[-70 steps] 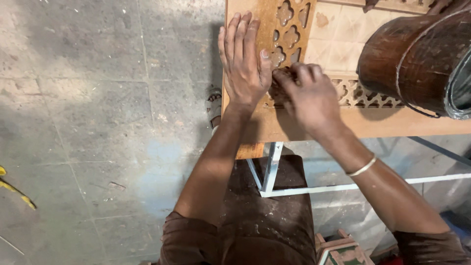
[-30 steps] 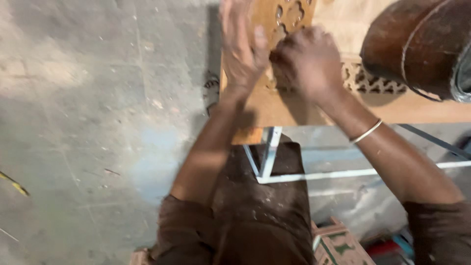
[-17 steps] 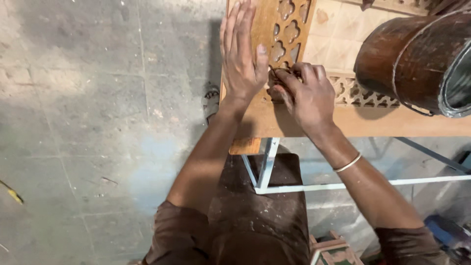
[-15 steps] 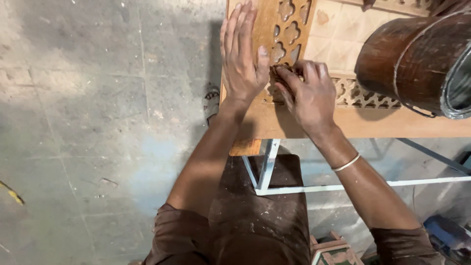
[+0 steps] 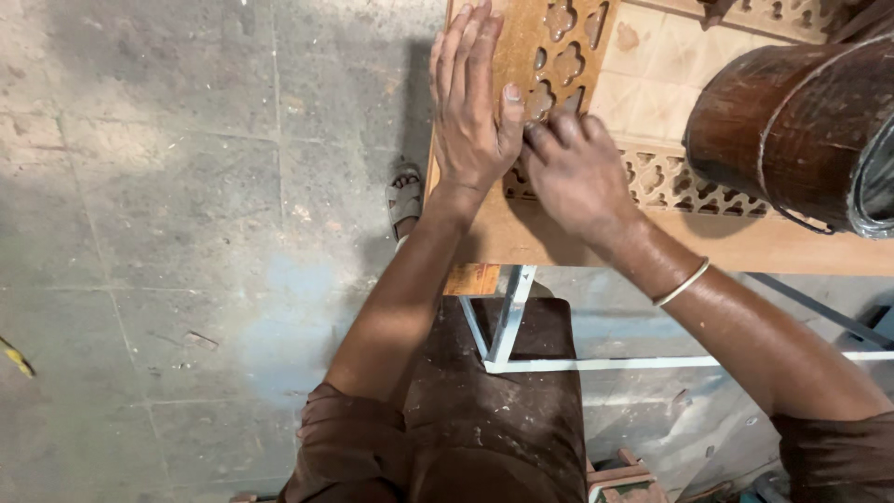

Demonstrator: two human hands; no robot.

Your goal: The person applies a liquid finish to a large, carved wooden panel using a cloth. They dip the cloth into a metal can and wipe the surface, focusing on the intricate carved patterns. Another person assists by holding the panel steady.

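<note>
Left hand (image 5: 472, 112) flat, open on carved wooden panel (image 5: 549, 42), right hand (image 5: 577, 172) grip closed, seemingly pinching something hidden

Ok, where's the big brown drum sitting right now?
In the head view, the brown drum lies on its side at the bench's right end, right of the right hand.

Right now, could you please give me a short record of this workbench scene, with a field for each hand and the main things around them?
left hand: flat, palm down, fingers spread on the carved wooden panel
right hand: curled, fingertips pressed at the panel's cut-out pattern; any tool is hidden
wrist: thin metal bangle on the right arm
panel: pierced lattice, lying flat on the workbench
beside the hands: dark round wooden drum on its side
below: white metal frame, grey stone floor
</note>
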